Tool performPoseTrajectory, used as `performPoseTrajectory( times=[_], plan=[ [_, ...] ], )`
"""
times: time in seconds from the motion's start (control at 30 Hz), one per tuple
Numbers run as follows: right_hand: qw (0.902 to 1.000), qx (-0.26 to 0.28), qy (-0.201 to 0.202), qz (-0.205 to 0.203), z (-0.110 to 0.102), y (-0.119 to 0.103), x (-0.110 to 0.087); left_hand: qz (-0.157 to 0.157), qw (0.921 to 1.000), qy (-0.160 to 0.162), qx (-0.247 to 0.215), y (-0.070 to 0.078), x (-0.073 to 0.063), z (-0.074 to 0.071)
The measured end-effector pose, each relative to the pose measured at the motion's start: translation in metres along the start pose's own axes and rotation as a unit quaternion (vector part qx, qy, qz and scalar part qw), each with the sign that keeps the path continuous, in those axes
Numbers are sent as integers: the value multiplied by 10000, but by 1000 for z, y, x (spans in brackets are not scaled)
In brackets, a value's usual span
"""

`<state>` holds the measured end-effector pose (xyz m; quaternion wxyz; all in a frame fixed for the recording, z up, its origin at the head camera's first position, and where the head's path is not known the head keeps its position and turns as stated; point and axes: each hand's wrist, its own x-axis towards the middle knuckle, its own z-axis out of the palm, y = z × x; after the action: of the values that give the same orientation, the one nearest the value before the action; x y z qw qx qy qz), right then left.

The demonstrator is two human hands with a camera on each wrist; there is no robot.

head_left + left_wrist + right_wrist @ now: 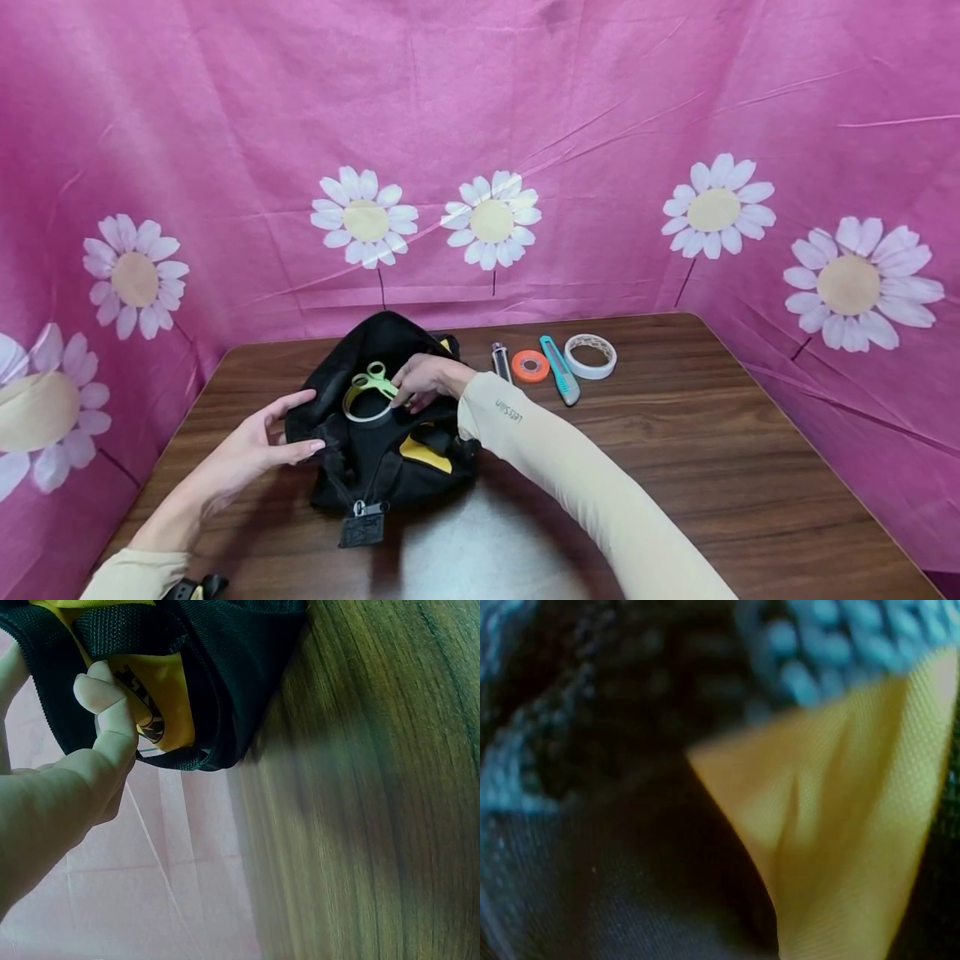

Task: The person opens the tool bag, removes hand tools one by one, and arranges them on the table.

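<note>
A black fabric bag [438,492] with yellow patches stands on the table, its mouth open toward me. My left hand [262,437] grips the bag's left edge between thumb and fingers; the left wrist view shows that hand [101,742] beside a black strap [131,630] and a yellow panel [176,697]. Over the bag's mouth, my right hand [427,379] reaches in with curled fingers and pinches light green scissors [370,379], finger loops to the left. Just under the scissors is a roll of tape [351,412], its right rim at my fingertips. Bag cloth [840,825] fills the right wrist view.
Right of the bag lie a small dark-and-silver tool [501,362], an orange tape roll [517,367], a teal utility knife [559,371] and a white tape roll [609,364]. The brown wooden table [675,442] ends at a pink flowered cloth [585,275].
</note>
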<state>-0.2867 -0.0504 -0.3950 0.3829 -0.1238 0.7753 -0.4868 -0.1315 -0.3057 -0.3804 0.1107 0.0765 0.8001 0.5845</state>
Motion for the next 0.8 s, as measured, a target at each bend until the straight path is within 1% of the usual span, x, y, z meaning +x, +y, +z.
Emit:
performPoseTrajectory(
  times=[0.07, 0.2, 0.5, 0.7, 0.8],
  plan=[
    [9998, -175, -67, -57, 1, 1, 0, 10, 10000, -4, -15, 0, 1, 1],
    [9988, -467, 13, -153, 5, 4, 0, -26, 10000, -10, -9, -1, 2, 2],
    [9944, -841, 514, -393, 21, 9, -2, -62, 10000, 48, 17, -4, 2, 6],
    [9943, -738, 612, -459, 25, 10, 0, -98, 9999, 100, 74, -4, 1, 6],
    [9947, -767, 485, -476, 23, 8, 1, -81, 9999, 89, 76, -3, 2, 4]
  ],
)
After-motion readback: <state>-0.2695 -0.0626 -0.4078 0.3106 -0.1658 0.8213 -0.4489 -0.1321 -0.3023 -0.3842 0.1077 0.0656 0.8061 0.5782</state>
